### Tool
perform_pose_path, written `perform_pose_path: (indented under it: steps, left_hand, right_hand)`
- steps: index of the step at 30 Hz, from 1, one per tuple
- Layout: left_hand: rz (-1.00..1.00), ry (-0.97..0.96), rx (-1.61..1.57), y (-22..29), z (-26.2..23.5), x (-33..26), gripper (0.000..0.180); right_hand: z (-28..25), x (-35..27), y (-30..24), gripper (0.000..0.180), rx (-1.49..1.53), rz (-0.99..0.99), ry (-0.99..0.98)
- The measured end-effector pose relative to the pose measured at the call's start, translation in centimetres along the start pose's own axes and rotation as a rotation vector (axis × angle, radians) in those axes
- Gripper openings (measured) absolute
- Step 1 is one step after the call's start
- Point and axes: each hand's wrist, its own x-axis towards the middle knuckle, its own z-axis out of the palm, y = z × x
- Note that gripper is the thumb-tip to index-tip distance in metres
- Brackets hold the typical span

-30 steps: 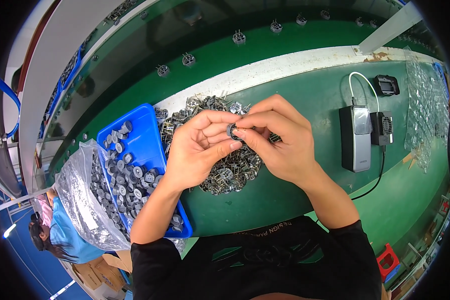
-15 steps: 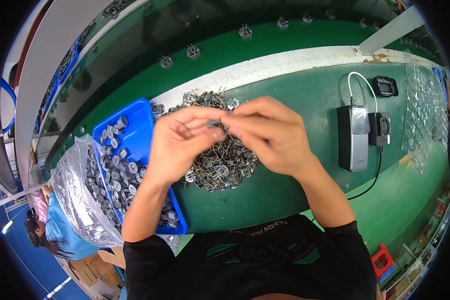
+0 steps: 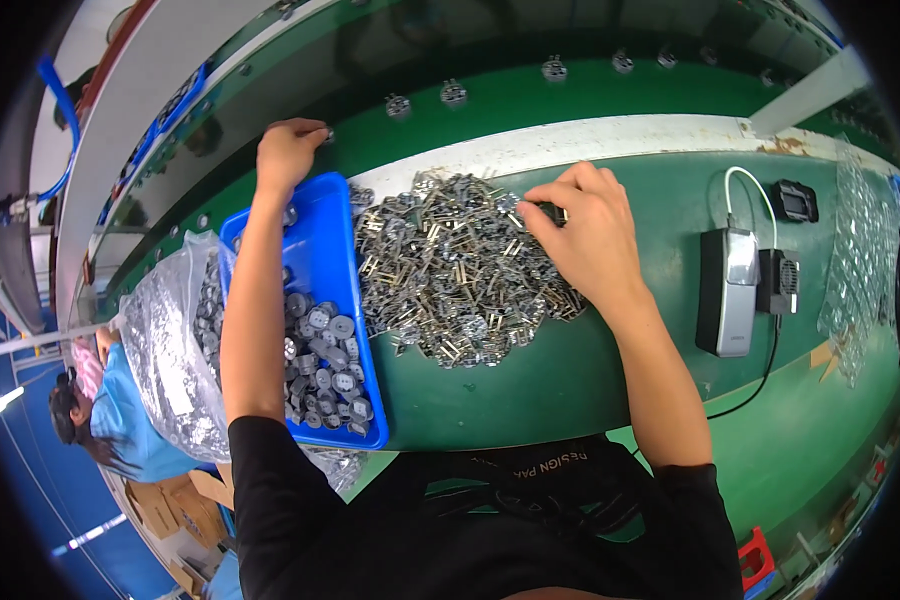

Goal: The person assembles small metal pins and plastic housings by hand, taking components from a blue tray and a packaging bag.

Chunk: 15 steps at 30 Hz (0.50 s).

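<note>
My left hand [image 3: 288, 156] reaches over the dark green conveyor belt [image 3: 510, 85], beyond the blue tray. Its thumb and fingers pinch a small round part [image 3: 329, 135], mostly covered by the fingertips. At the right edge of a heap of small metal-pronged parts [image 3: 450, 270], my right hand [image 3: 592, 230] is closed in a pinch. A shiny metal-pronged part [image 3: 519, 208] shows at its fingertips. The blue tray [image 3: 372, 400] lies under my left forearm, with many grey round plastic pieces [image 3: 320, 365] in it.
Several pronged round parts [image 3: 454, 93] stand along the belt behind a white rail [image 3: 570, 137]. A clear plastic bag [image 3: 165, 350] lies left of the tray. On the right are a black-and-silver device [image 3: 727, 290] with cables and some bubble wrap [image 3: 855, 270]. Another person [image 3: 120, 420] sits far left.
My hands were together over the heap, fingers on a small grey part. They have separated: the left has gone up-left to the belt, the right to the heap's right edge.
</note>
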Motion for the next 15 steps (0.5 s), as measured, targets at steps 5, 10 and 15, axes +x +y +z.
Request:
perform_pose_path:
  steps: [5,10,15]
  left_hand:
    - [-0.061,-0.004,-0.041,0.1,-2.0,-1.1,0.029]
    - [-0.044,0.200,0.223,3.4,-4.8,-7.1,0.028]
    - [0.125,0.137,0.382,2.8,-4.9,-11.9,0.024]
  right_hand:
    - [0.0,0.1,-0.6,0.009,0.008,-0.064,0.057]
    - [-2.3,0.2,-1.1,0.007,-0.015,-0.157,0.096]
    - [-3.2,-0.4,-3.0,0.013,0.559,0.058,0.029]
